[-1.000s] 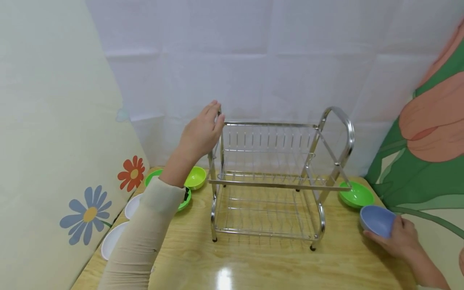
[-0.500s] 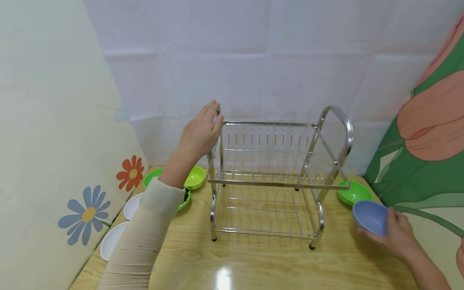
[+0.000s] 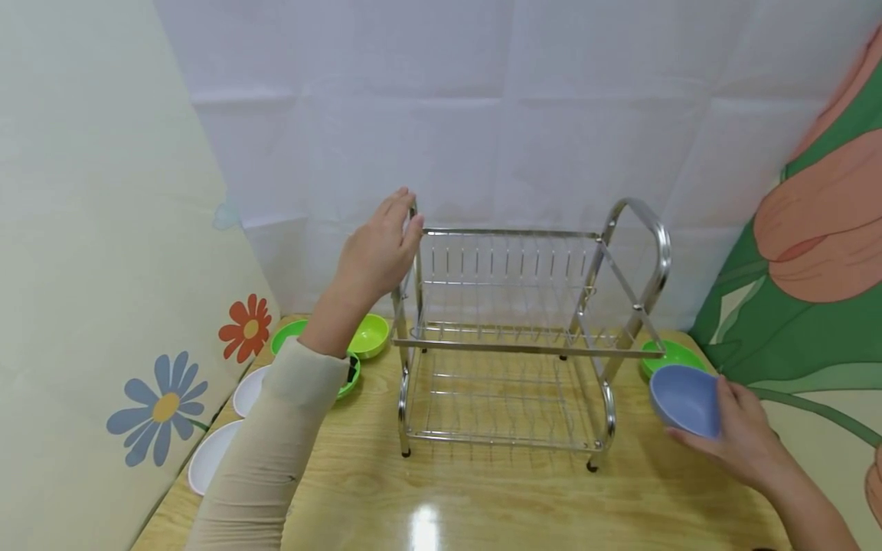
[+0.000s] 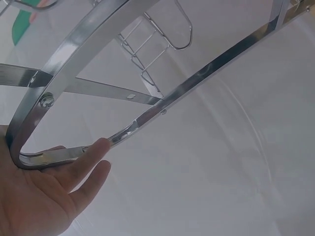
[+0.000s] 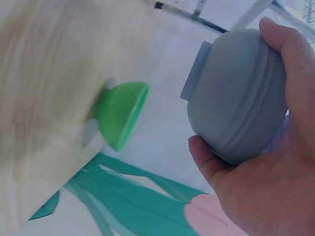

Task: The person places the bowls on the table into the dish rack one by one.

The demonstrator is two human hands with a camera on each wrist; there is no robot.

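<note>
My right hand (image 3: 747, 436) grips a blue bowl (image 3: 685, 399) by its near right side, with the bowl tilted and lifted off the table. From below, the right wrist view shows the bowl's rounded outside and foot ring, thumb and fingers at its rim. My left hand (image 3: 379, 256) rests against the top left curve of a two-tier metal dish rack (image 3: 496, 350). Its fingers look fairly straight along the curved bar (image 4: 54, 156) in the left wrist view. Both rack tiers hold nothing.
A green bowl (image 3: 671, 357) stands behind the blue one, right of the rack. Left of the rack are a yellow-green bowl (image 3: 370, 337), green bowls partly behind the left arm, and white dishes (image 3: 210, 459) at the table's left edge. A white cloth (image 3: 455, 145) hangs behind.
The blue bowl, in my right hand, has risen from the table and moved left toward the rack, now overlapping the green bowl's front. My left hand stays on the rack.
</note>
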